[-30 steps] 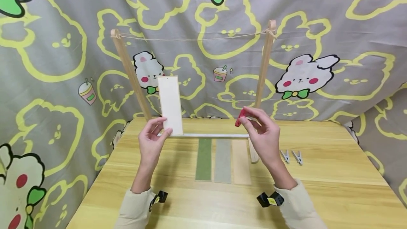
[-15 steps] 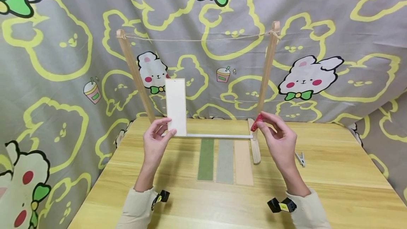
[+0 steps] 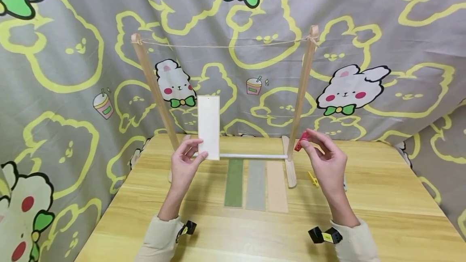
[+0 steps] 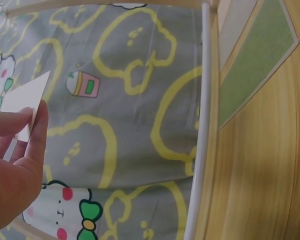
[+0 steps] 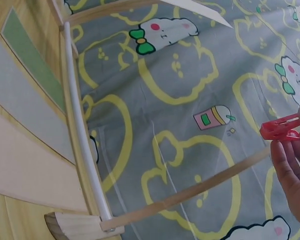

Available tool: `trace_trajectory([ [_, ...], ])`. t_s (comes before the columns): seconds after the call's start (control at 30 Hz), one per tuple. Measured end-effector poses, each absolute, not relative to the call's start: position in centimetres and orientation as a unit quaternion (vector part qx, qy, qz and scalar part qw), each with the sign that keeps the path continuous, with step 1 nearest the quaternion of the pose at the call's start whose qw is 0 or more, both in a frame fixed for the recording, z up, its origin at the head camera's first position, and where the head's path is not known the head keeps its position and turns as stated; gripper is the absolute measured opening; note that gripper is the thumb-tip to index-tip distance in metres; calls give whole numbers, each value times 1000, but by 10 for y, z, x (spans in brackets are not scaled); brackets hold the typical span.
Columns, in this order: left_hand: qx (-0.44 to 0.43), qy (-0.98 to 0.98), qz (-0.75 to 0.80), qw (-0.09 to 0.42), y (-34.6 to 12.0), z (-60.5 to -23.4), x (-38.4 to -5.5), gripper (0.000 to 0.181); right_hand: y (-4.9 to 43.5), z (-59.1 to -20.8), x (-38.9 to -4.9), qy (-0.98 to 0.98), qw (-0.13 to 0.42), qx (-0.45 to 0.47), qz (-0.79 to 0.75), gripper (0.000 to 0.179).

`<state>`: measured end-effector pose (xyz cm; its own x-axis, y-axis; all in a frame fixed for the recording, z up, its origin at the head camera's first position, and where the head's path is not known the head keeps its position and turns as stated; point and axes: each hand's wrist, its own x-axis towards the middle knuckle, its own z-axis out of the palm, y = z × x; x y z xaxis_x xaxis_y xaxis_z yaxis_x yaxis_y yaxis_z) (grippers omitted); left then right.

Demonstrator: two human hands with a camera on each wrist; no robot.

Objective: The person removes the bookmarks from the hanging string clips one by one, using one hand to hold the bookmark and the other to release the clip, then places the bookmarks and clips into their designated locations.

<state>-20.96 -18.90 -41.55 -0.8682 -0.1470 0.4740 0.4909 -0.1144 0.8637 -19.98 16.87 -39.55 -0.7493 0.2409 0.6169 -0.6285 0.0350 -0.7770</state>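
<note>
My left hand (image 3: 188, 157) pinches the lower left edge of a tall white card (image 3: 209, 124) between thumb and fingers. The card stands upright in the air, with a small hole near its top. In the left wrist view the thumb (image 4: 23, 116) lies across the white card (image 4: 27, 97). My right hand (image 3: 326, 156) holds a red clothespin (image 3: 301, 141) by thumb and fingertips, just right of the frame's right post. Seen from the right wrist, the red clothespin (image 5: 281, 128) points away from the fingertips. A string (image 3: 225, 46) spans the two post tops above both hands.
Wooden posts (image 3: 303, 96) stand on feet, joined low down by a white rod (image 3: 253, 156). Green (image 3: 234, 183), grey (image 3: 256, 185) and peach (image 3: 277, 187) cards lie side by side on the table (image 3: 233, 233). A yellow clothespin (image 3: 313, 179) lies by my right wrist. Patterned curtain (image 3: 225, 11) hangs behind.
My left hand has carried the white card to the right and slightly down. The right hand has moved right with the red clothespin, uncovering the yellow clothespin and covering most of the grey ones.
</note>
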Motion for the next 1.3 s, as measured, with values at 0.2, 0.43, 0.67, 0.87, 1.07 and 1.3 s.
trace_trajectory([
  [0.2,-123,-640,-728,210,-186,-417,-210,40,178,-397,-199,-636,323,139,687,36],
  [0.43,-125,-644,-725,208,-183,-420,-211,40,189,-395,-202,-641,338,132,677,36],
  [0.67,-109,-646,-730,195,-179,-428,-210,42,198,-396,-202,-662,339,103,660,34],
  [0.87,-100,-649,-729,195,-178,-435,-206,42,204,-399,-204,-660,332,105,666,34],
  [1.07,-98,-654,-726,189,-179,-439,-204,42,211,-402,-204,-679,330,88,650,34],
  [1.3,-89,-678,-706,185,-180,-444,-200,41,215,-408,-202,-692,317,75,644,32],
])
